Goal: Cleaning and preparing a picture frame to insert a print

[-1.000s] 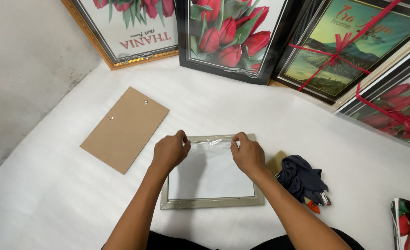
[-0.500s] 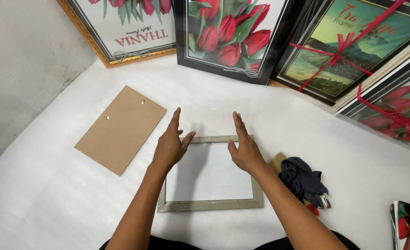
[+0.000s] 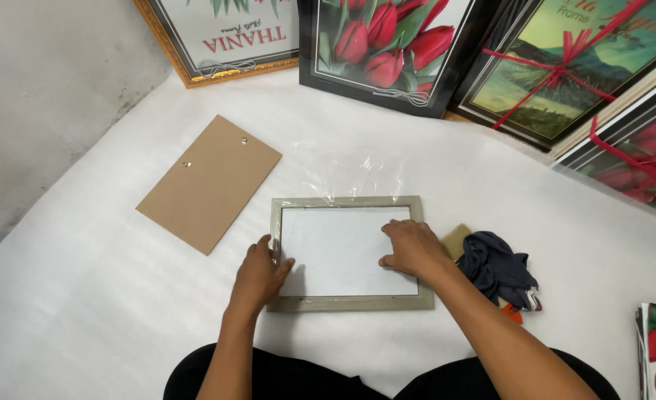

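A small grey-wood picture frame (image 3: 346, 201) lies flat on the white padded surface, with a white sheet (image 3: 335, 248) inside it. My left hand (image 3: 260, 270) rests on the frame's left rail near its lower corner, thumb on the white sheet. My right hand (image 3: 411, 248) lies flat on the right part of the sheet, fingers pressed down. Clear plastic film (image 3: 357, 174) lies crumpled just beyond the frame's top edge.
A brown backing board (image 3: 209, 181) with two small fasteners lies to the left. A dark blue cloth (image 3: 500, 268) sits right of the frame. Framed tulip and landscape pictures (image 3: 387, 52) lean along the back and right. A grey wall (image 3: 39, 96) stands at left.
Both hands have moved from the frame's top edge down toward me: the left to the left rail, the right flat onto the sheet. The plastic film now lies beyond the frame's top.
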